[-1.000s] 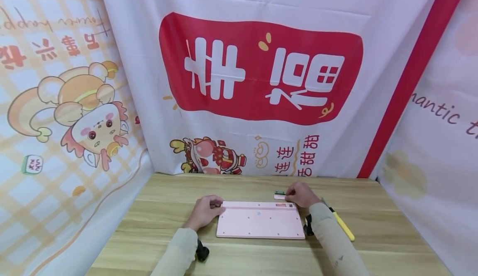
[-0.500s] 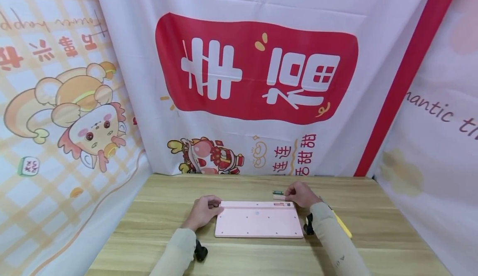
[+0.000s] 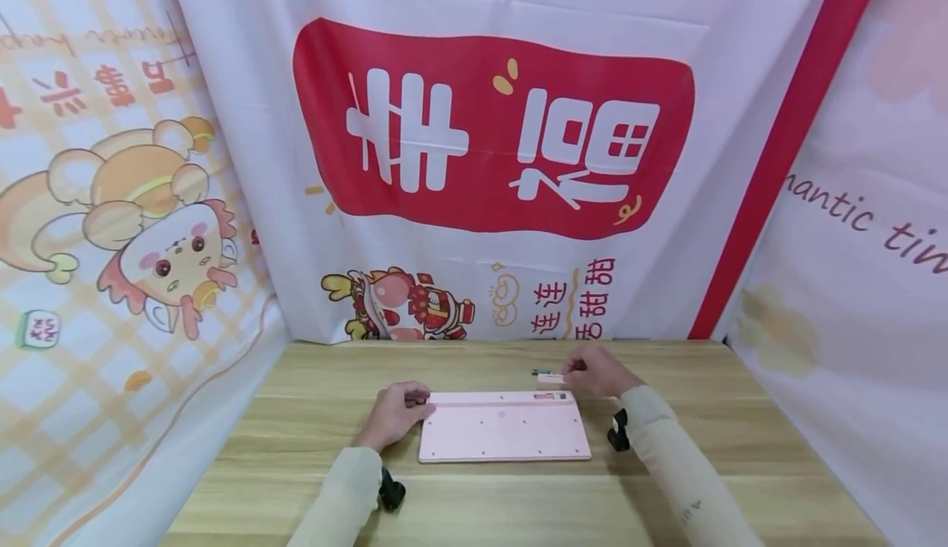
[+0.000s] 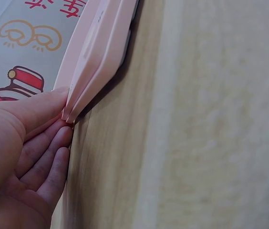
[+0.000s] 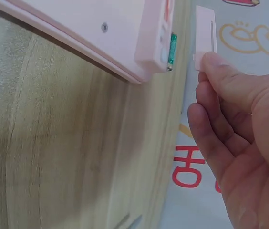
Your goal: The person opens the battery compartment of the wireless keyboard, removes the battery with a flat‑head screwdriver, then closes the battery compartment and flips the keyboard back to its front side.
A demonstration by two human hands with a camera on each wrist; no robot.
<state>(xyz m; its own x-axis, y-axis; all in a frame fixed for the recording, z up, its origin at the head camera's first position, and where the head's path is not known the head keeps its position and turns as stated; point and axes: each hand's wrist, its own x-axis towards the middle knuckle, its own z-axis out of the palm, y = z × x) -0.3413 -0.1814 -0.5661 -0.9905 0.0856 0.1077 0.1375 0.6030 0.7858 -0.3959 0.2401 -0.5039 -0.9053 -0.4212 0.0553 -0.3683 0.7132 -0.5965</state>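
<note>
A pink keyboard (image 3: 504,433) lies with its screwed underside up on the table. At its far left corner, my left hand (image 3: 392,415) grips the edge, thumb on top and fingers below, as the left wrist view (image 4: 34,138) shows. My right hand (image 3: 601,373) is beyond the keyboard's far right corner. Between thumb and fingertips it pinches a small pink battery cover (image 5: 204,36), held off the table. A green battery (image 5: 172,50) lies behind the keyboard, partly hidden by it in the right wrist view. In the head view the cover partly hides the battery.
The wooden table (image 3: 474,506) ends at a printed cloth (image 3: 489,284) behind, with more cloth at both sides. A grey metal tip (image 5: 134,222) shows at the bottom of the right wrist view. My right forearm covers part of the table's right side.
My right hand has lifted the battery cover and shifted it right relative to the keyboard. My left hand keeps its grip. The head view has turned a little to the right.
</note>
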